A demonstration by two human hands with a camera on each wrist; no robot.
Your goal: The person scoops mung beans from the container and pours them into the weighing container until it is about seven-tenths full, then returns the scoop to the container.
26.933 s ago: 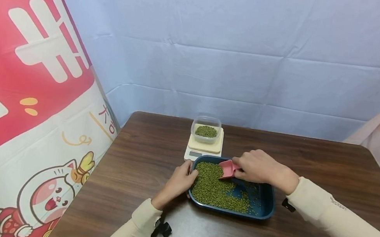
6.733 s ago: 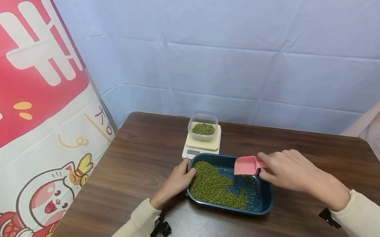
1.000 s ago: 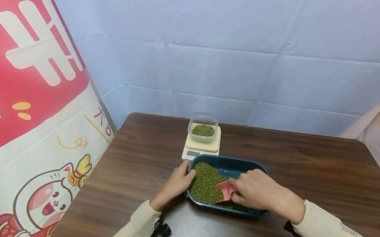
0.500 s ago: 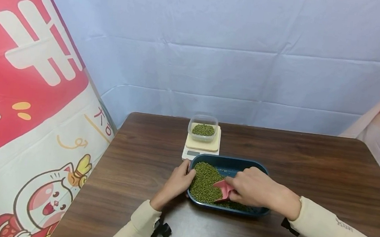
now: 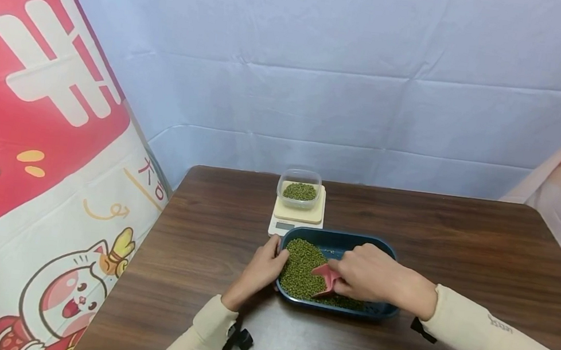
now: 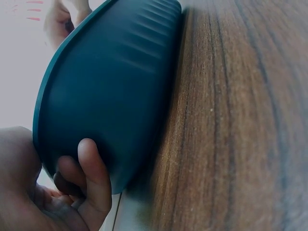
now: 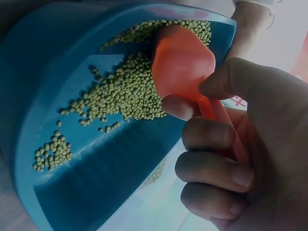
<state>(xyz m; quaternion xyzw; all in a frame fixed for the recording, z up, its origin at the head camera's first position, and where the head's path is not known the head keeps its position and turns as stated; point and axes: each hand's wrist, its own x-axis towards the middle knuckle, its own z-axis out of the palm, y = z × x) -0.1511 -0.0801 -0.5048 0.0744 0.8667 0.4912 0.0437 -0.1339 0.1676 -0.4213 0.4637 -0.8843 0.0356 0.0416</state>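
Observation:
Mung beans (image 5: 301,270) lie heaped toward the left of a blue plastic tray (image 5: 338,239) on the table. My left hand (image 5: 260,268) grips the tray's left end, thumb at the rim and fingers curled against the outer wall in the left wrist view. With my right hand (image 5: 368,273) I hold a pink scoop (image 5: 327,278) by its handle, thumb near the base of its bowl. The bowl's front edge is down among the beans at the middle of the tray. In the right wrist view the scoop's back (image 7: 183,62) faces the camera, hiding what it contains.
Just behind the tray stands a white kitchen scale (image 5: 299,216) with a yellowish platform. On it sits a clear plastic container (image 5: 298,203) holding some mung beans. The brown wooden table (image 5: 459,247) ends at a pale cloth backdrop (image 5: 319,104).
Over the last second my right hand has pushed the scoop slightly left into the beans. Several seconds ago the scoop was held higher, over the tray's right part. My left hand keeps its place.

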